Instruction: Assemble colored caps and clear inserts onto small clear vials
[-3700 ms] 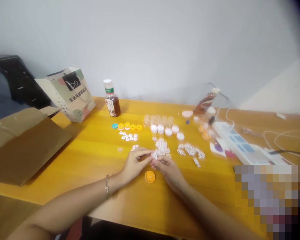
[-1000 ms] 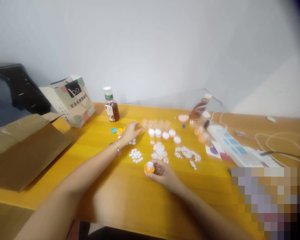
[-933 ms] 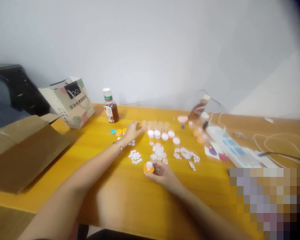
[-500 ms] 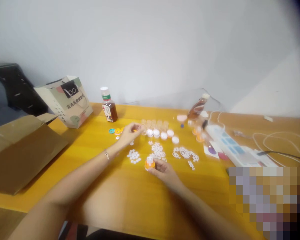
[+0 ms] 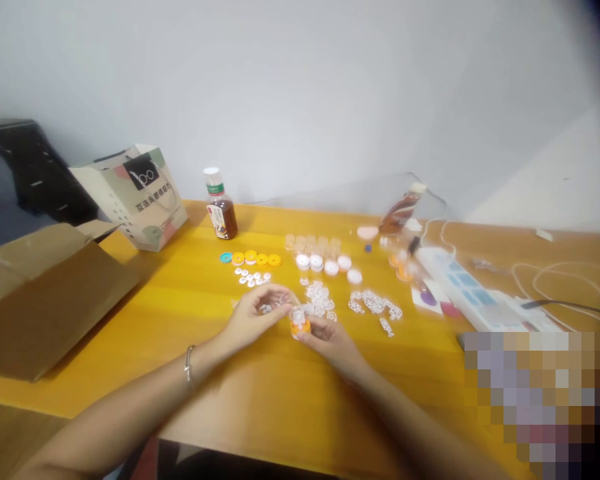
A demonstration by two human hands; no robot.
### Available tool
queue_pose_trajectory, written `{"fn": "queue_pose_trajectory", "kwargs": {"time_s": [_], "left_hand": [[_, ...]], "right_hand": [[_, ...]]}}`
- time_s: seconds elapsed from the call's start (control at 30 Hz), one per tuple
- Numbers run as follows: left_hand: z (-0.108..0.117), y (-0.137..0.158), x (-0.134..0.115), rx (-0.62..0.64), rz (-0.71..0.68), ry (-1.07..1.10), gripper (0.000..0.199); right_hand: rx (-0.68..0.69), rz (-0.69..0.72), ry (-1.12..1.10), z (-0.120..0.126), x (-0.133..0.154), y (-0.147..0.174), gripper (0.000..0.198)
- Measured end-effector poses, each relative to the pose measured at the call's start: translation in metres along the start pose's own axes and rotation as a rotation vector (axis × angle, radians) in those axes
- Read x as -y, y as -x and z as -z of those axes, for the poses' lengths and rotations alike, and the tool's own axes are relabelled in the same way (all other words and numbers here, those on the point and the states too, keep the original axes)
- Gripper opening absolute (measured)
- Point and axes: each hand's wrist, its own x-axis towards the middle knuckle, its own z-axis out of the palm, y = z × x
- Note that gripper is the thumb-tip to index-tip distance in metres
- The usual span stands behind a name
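Observation:
My right hand (image 5: 335, 343) grips an orange round base (image 5: 301, 328) between thumb and fingers, just above the table. A small white piece (image 5: 299, 316) stands upright on it. My left hand (image 5: 260, 317) is beside it with thumb and fingers closed around a small clear plastic cup (image 5: 296, 308), which is at the top of the white piece; blur hides whether they touch. Behind my hands lie flat white cut-out pieces (image 5: 317, 297) and small white discs (image 5: 253, 277). Farther back are white round bases (image 5: 331, 267), yellow-orange rings (image 5: 263, 260), a teal ring (image 5: 226, 257) and a row of clear cups (image 5: 313, 244).
An open cardboard box (image 5: 55, 307) and a paper bag (image 5: 140, 197) occupy the left. One dark drink bottle (image 5: 223, 213) stands at the back; another bottle (image 5: 401, 212) leans at the right. A power strip (image 5: 460, 283) with cables lies right, near more white cut-outs (image 5: 375, 303).
My left hand has come back from the row of clear cups to the orange base, with a clear cup in its fingers. My right hand stays in place with the base.

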Motion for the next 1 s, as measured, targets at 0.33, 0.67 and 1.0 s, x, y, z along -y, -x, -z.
{"fn": "queue_pose_trajectory", "kwargs": {"time_s": [0.33,0.67,1.0], "left_hand": [[-0.006,0.004,-0.003,0.135,0.045,-0.052,0.024],[-0.007,0.005,-0.002,0.136,0.052,-0.097,0.026],[0.004,0.003,-0.006,0.266,0.094,-0.069,0.029]], "right_hand": [[0.011,-0.055,-0.020,-0.003,-0.004,-0.001,0.032],[0.007,-0.018,0.023,-0.003,-0.004,-0.001,0.029],[0.027,-0.012,-0.004,-0.004,0.001,0.003,0.023]]}}
